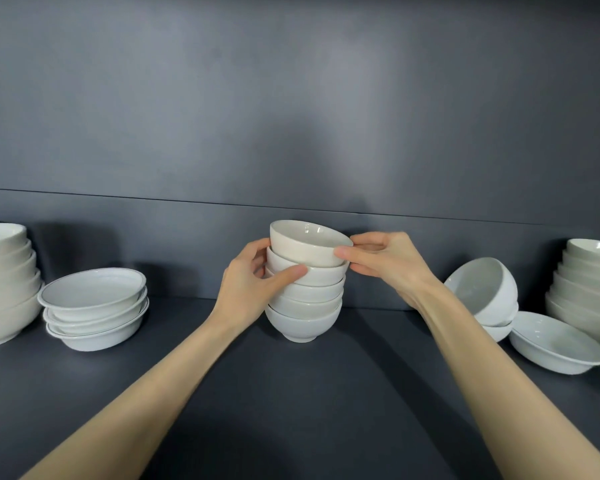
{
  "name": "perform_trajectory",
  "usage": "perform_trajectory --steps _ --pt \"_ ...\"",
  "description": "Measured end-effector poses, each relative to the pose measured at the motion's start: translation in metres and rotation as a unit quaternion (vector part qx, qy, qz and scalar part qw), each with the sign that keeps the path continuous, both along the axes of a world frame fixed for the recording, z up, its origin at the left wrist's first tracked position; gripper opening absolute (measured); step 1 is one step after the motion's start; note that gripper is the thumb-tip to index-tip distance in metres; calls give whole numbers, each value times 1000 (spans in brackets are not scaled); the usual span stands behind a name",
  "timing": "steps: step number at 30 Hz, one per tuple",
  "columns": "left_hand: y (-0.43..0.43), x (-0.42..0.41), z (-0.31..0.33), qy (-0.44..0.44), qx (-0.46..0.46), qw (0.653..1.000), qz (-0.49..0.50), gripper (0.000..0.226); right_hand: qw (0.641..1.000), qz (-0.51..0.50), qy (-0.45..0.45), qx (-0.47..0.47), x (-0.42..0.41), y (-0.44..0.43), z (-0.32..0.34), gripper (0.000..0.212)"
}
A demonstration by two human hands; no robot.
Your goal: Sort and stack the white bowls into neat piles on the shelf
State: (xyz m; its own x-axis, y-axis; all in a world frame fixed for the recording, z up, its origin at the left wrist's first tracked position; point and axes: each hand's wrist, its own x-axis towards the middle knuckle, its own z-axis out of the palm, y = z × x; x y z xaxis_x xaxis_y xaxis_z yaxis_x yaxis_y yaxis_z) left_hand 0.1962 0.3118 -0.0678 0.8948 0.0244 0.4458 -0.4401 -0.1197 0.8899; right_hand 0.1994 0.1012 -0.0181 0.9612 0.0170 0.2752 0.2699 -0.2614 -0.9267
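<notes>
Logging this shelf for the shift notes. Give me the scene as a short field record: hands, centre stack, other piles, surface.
left hand: steadying the centre stack from its left side
right hand: pinching the rim of the top bowl
top bowl: tilted, not seated flat on the stack
centre stack: small white bowls, upright on the shelf
left piles: deep bowls; shallow rimmed dishes
right side: tilted bowls; one loose shallow dish; a tall pile
</notes>
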Motion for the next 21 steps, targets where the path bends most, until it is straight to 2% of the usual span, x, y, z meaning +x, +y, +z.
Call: perform_trajectory --steps 3,12,17,19,21 --pt "-1 -1 -1 -10 -18 1000 1 47 1000 -3 0 -1 0 0 0 37" --pt "-2 -1 -2 -9 -47 999 -9 54 1000 -7 7 -17 2 -3 1 49" --pt "-2 0 -3 -3 -48 999 -16 56 1000 5 14 -10 -2 -3 3 42" --pt "-1 0 -4 -3 -46 999 -15 58 1000 9 25 -7 -3 -2 3 50" --pt "0 0 -5 -4 -43 999 -11 60 999 20 44 -3 -2 -2 2 66"
